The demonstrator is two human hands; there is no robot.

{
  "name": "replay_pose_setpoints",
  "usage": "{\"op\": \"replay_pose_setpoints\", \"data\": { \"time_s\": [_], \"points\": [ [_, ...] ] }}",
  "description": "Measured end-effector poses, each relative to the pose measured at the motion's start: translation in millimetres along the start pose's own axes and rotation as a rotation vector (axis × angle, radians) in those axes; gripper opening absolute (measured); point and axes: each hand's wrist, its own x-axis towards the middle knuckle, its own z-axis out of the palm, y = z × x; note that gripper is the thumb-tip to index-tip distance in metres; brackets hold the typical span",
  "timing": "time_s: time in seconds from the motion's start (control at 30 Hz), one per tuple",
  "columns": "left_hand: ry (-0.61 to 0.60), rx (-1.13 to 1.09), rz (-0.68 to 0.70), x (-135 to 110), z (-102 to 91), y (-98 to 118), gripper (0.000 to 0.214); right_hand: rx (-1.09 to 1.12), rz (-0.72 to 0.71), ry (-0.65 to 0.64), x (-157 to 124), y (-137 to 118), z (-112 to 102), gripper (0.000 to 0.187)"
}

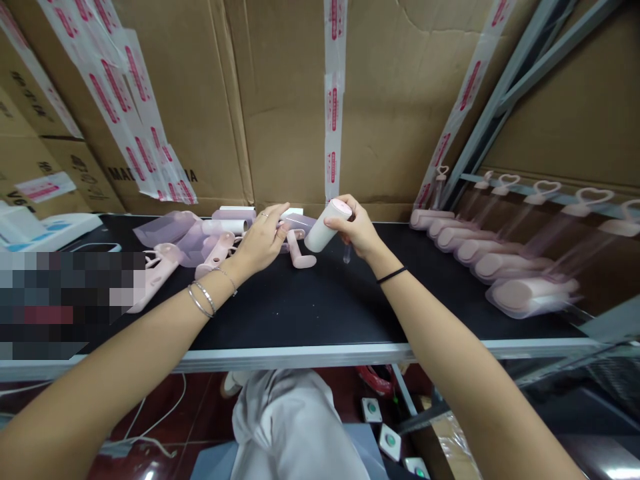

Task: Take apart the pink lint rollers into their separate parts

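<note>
Black worktop (320,310), white roll (321,231) — in right hand (361,230), left hand (263,241) near

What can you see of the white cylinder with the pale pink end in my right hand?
The smooth white cylinder has a round, pale pink end; its material is unclear. It is held slanted over the black tabletop, pink end uppermost and to the picture's right. Your right hand grips it near that end. Whether its lower end touches the tabletop isn't clear.

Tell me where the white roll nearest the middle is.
In the head view, the white roll is near the centre, in the right hand, just right of a small pink piece.
</note>
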Motion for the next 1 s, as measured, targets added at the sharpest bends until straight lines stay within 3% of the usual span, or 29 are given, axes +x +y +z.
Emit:
{"op": "replay_pose_setpoints", "data": {
  "time_s": [0.2, 0.33, 0.43, 0.57, 0.87, 1.0],
  "points": [
    [-0.122, -0.092, 0.048, -1, -7.9, 13, 0.057, -0.026, -0.034, -0.090, -3, -1, 7, 0.054],
    [-0.212, -0.170, 0.081, -3, -8.4, 20, 0.080, -0.054, -0.070, -0.182, -6, -1, 18, 0.054],
    [-0.197, -0.173, 0.105, -4, -5.5, 22, 0.087, -0.120, -0.140, -0.221, -7, 4, 26, 0.055],
    [-0.150, -0.124, 0.154, -4, -2.0, 23, 0.076, -0.338, -0.181, -0.166, -8, 8, 25, 0.062],
    [-0.066, -0.032, 0.080, -5, 1.8, 16, 0.069, -0.729, -0.208, -0.202, -13, -6, 15, 0.018],
    [-0.055, -0.029, 0.053, -4, 2.4, 15, 0.071, -0.791, -0.265, -0.190, -13, -10, 18, 0.013]
  ]
}}
